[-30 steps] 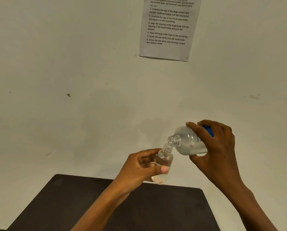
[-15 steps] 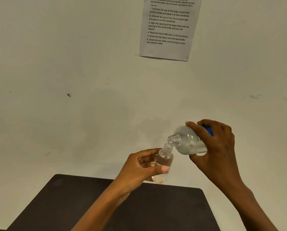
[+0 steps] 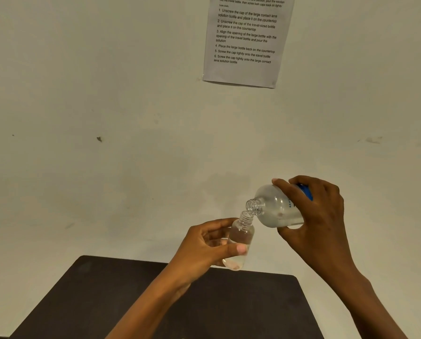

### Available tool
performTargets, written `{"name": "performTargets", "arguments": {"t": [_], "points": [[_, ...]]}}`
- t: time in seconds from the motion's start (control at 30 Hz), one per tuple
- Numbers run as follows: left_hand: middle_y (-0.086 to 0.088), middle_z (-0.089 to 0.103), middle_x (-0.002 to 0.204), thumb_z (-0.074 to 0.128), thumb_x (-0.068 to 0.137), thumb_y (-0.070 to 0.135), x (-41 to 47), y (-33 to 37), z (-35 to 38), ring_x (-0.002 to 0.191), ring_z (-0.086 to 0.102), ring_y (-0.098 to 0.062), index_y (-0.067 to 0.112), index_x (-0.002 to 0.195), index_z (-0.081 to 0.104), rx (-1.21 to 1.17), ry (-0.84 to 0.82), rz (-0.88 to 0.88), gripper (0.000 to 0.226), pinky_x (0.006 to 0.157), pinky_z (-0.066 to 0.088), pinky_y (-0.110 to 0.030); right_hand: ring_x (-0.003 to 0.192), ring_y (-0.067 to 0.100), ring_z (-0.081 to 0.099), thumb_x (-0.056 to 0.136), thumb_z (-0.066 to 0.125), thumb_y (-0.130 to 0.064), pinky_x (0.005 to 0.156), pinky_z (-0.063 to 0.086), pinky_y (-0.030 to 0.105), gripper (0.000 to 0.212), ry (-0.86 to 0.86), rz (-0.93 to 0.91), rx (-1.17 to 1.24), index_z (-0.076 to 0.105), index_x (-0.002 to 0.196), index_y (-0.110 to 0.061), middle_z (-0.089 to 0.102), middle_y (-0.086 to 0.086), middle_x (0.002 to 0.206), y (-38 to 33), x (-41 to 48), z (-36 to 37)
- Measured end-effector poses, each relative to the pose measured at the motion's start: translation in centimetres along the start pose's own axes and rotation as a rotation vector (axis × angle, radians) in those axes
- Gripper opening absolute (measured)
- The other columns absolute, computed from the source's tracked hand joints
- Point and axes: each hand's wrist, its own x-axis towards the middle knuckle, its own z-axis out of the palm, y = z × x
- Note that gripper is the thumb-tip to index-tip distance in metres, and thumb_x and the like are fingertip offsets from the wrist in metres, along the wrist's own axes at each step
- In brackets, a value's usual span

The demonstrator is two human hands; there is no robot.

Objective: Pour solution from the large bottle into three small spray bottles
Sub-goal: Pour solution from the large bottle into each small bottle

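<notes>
1. Above the far edge of the dark table (image 3: 101,299), a small spray bottle (image 3: 241,234) is being held nearly upright and capless by the left hand (image 3: 204,248), with thumb and fingers curled round its body.
2. Just above and to the right, the large bottle (image 3: 276,210) is being gripped round its body by the right hand (image 3: 313,216) and tipped neck-down, its open mouth being set right against the small bottle's mouth.
3. For a clean pour, the two mouths are best being held in line while the tilt is being raised slowly. Only a thin stream is being allowed by so narrow a neck, and spillage over the left fingers is being risked by any jerk.
4. Little liquid is showing at the small bottle's base, so filling is judged barely begun. Whether a stream is flowing cannot be told.
5. Being counted in view: one large bottle, one small spray bottle of the three, two hands, one printed sheet (image 3: 247,40) on the wall, no caps.
</notes>
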Motion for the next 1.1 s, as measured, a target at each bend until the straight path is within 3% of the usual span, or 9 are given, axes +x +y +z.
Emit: {"name": "performTargets", "arguments": {"t": [0.1,0.57,0.9,1.1], "points": [[0.007,0.069,0.110,0.077,0.070,0.018,0.1,-0.1,0.0,0.103,0.064,-0.011,0.030,0.113,0.063,0.000,-0.004,-0.011,0.047,0.074,0.059,-0.031,0.109,0.025,0.037,0.050,0.087,-0.012,0.087,0.032,0.036,0.083,-0.003,-0.001,-0.002,0.047,0.122,-0.027,0.056,0.011,0.112,0.0,-0.1,0.0],[0.010,0.069,0.108,0.078,0.061,0.030,0.4,-0.8,0.2,0.100,0.065,-0.009,0.037,0.107,0.063,0.006,-0.008,-0.010,0.049,0.076,0.058,-0.031,0.109,0.026,0.037,0.050,0.087,-0.013,0.087,0.032,0.036,0.084,-0.015,0.011,-0.011,0.046,0.122,-0.027,0.056,0.012,0.112,0.4,-0.5,0.4],[0.017,0.068,0.102,0.077,0.069,0.016,0.8,-1.7,0.1,0.097,0.065,-0.007,0.042,0.096,0.061,-0.031,-0.004,-0.006,0.041,0.071,0.057,-0.023,0.109,0.027,0.038,0.052,0.087,-0.014,0.087,0.031,0.037,0.082,-0.008,0.019,-0.022,0.047,0.122,-0.025,0.055,0.012,0.113,0.7,-1.1,1.2],[0.006,0.069,0.106,0.077,0.069,0.008,0.4,-3.4,0.6,0.098,0.066,-0.010,0.032,0.103,0.062,-0.048,-0.017,-0.031,0.044,0.080,0.057,-0.028,0.105,0.023,0.041,0.056,0.084,-0.017,0.087,0.032,0.036,0.073,-0.082,0.095,0.033,0.053,0.121,-0.022,0.055,0.008,0.110,0.5,-3.5,2.3]]}}
